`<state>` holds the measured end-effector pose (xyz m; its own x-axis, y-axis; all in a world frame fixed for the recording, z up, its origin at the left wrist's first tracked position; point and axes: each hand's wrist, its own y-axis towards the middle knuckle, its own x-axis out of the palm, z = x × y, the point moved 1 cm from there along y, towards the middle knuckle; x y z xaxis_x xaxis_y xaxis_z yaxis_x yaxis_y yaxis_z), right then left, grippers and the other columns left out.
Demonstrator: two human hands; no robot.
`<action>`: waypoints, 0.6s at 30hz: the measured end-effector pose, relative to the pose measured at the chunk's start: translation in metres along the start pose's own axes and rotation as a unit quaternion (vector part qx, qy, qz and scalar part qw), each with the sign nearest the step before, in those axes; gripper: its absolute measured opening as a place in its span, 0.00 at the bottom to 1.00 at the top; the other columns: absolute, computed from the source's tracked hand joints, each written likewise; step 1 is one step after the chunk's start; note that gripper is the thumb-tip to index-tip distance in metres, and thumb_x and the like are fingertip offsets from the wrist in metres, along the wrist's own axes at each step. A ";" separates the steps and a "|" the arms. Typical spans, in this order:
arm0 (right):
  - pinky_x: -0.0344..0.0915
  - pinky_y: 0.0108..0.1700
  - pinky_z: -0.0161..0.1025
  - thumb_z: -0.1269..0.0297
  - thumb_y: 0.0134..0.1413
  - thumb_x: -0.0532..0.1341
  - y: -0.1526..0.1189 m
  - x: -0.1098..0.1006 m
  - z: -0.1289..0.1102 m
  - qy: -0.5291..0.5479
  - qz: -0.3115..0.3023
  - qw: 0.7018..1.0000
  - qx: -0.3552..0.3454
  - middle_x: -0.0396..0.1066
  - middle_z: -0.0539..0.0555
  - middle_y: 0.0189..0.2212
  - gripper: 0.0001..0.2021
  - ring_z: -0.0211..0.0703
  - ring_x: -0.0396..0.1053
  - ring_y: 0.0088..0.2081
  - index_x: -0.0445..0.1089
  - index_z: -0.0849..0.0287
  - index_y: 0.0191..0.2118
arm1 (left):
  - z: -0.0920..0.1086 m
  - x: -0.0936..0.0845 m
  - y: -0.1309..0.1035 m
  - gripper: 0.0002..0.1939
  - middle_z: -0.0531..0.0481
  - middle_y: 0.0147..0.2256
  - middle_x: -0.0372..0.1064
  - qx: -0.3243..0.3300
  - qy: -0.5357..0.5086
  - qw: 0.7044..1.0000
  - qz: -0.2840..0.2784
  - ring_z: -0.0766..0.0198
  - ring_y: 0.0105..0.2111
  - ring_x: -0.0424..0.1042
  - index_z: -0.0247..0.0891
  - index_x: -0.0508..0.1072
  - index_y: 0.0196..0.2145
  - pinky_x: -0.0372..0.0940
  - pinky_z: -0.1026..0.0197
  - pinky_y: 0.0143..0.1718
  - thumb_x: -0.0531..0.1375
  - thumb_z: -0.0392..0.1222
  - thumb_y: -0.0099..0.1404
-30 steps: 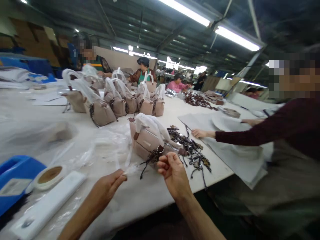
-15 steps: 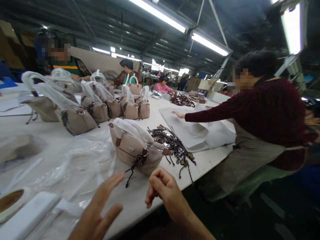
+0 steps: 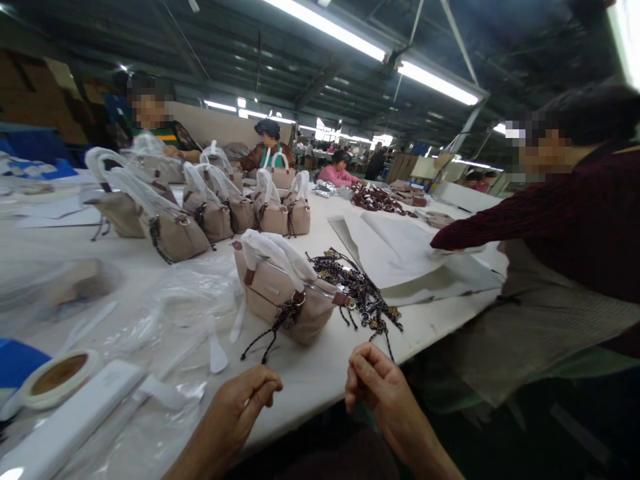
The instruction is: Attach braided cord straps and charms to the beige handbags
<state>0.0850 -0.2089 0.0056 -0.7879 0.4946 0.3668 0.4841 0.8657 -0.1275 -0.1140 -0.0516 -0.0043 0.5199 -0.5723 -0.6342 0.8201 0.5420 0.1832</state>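
Left hand (image 3: pixel 244 403), right hand (image 3: pixel 379 384) curled closed near beige bag (image 3: pixel 313 313); label (image 3: pixel 274 291) unreadably small.

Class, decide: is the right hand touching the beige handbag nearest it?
Apart: the head view shows white tabletop between the right hand and the beige handbag.

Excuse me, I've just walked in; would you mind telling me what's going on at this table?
A person's left hand and right hand are at the table's near edge, fingers curled, with nothing visible in either. Just beyond stands a beige bag, its handles wrapped in white, with dark cords hanging from its front. A heap of similar cords lies beside it, and more bags stand behind. At the right, a co-worker leans over pale sheets.
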 end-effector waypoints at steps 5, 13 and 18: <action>0.70 0.30 0.40 0.51 0.48 0.67 -0.007 -0.020 -0.018 -0.345 0.192 0.903 -0.168 0.72 0.57 0.41 0.17 0.46 0.70 0.32 0.73 0.54 0.42 | 0.006 0.015 0.002 0.17 0.53 0.25 0.74 -0.038 0.063 0.995 -0.072 0.64 0.27 0.73 0.41 0.74 0.32 0.61 0.65 0.33 0.49 0.47 0.71; 0.72 0.34 0.37 0.59 0.55 0.63 -0.012 0.040 0.001 -0.328 -0.044 0.937 -0.110 0.76 0.55 0.41 0.10 0.49 0.74 0.38 0.76 0.51 0.42 | 0.033 0.021 0.018 0.11 0.54 0.23 0.74 -0.080 -0.035 0.995 -0.045 0.66 0.25 0.70 0.39 0.74 0.26 0.57 0.66 0.29 0.58 0.43 0.64; 0.65 0.33 0.35 0.60 0.56 0.64 0.007 0.045 0.001 -0.398 -0.070 0.906 -0.128 0.75 0.51 0.28 0.05 0.42 0.71 0.30 0.77 0.53 0.33 | 0.034 0.012 0.023 0.13 0.55 0.20 0.67 -0.104 -0.179 0.977 -0.051 0.68 0.22 0.65 0.36 0.70 0.24 0.56 0.66 0.26 0.59 0.45 0.63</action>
<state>0.0527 -0.1806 0.0206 -0.8239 0.3687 -0.4304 0.3510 0.9282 0.1233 -0.0808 -0.0675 0.0177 0.5182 -0.7887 -0.3307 0.8255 0.5624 -0.0479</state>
